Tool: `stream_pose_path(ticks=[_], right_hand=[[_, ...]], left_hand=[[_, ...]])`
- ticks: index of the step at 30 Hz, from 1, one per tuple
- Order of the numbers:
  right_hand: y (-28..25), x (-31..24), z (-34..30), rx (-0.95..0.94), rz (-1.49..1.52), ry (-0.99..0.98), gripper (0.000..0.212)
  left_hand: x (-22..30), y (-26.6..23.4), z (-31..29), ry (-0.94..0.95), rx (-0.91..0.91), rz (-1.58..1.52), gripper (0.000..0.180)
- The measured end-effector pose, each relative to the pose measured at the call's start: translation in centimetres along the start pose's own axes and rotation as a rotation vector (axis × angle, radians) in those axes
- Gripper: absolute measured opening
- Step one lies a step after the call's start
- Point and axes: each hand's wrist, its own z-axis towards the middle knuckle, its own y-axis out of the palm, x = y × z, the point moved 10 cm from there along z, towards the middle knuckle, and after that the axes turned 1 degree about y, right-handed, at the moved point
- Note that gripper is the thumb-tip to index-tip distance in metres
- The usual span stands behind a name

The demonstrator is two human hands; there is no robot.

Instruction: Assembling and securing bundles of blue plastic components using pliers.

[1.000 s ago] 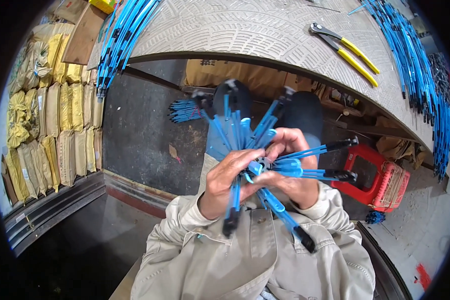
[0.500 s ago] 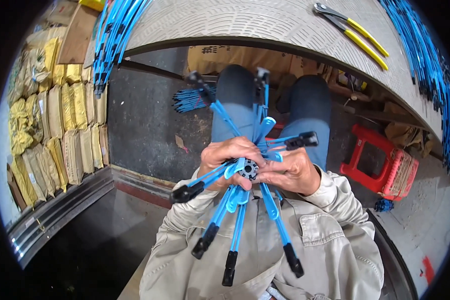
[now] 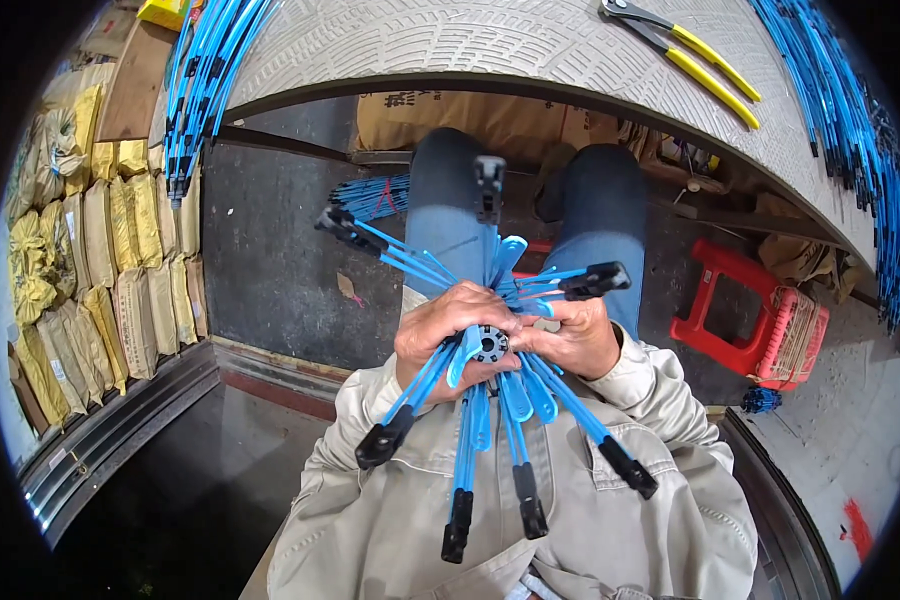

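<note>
Between my hands, in front of my jacket, is a spoked frame with a round black slotted hub [image 3: 491, 345]. Blue rods spread out from it on all sides, each ending in a black plastic joint [image 3: 629, 472]. Flat blue tabs [image 3: 515, 397] stick out close to the hub. My left hand [image 3: 448, 325] is closed around the hub from the left, its thumb and fingers on either side. On the right, the fingers of my right hand [image 3: 573, 340] pinch the frame beside the hub, where the blue pieces meet. Exactly which piece they grip is hidden.
Yellow-handled pliers [image 3: 710, 75] lie on the patterned table [image 3: 420, 40]. Bundles of blue rods hang over its left [image 3: 210, 85] and right [image 3: 855, 140] ends. Wrapped packages [image 3: 120, 235] are stacked at left. A red stool [image 3: 735, 312] stands at right; another rod bundle [image 3: 372, 197] lies under the table.
The spoked frame has turned counterclockwise between my hands; its lower spokes swung right and the upper ones left. Both hands keep hold near the hub. The whole view has shifted slightly.
</note>
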Motion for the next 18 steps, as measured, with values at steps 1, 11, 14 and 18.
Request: stream_pose_path(ticks=[1, 11, 14, 18], right_hand=[[-0.1, 0.6, 0.1, -0.023, 0.022, 0.013, 0.014], [-1.0, 0.6, 2.7, -0.236, -0.066, 0.132, 0.008], [-4.4, -2.6, 4.6, -0.150, -0.225, -0.008, 0.006], [-16.1, -11.0, 6.7, 0.503, -0.944, -0.387, 0.015]], left_hand=[[0.0, 0.1, 0.1, 0.006, -0.004, -0.014, 0.035], [-1.4, -0.7, 0.5, -0.119, 0.161, -0.005, 0.031], [-0.9, -2.0, 0.6, -0.150, 0.283, 0.047, 0.030], [2.3, -4.9, 1.5, 0.041, 0.406, 0.058, 0.031]])
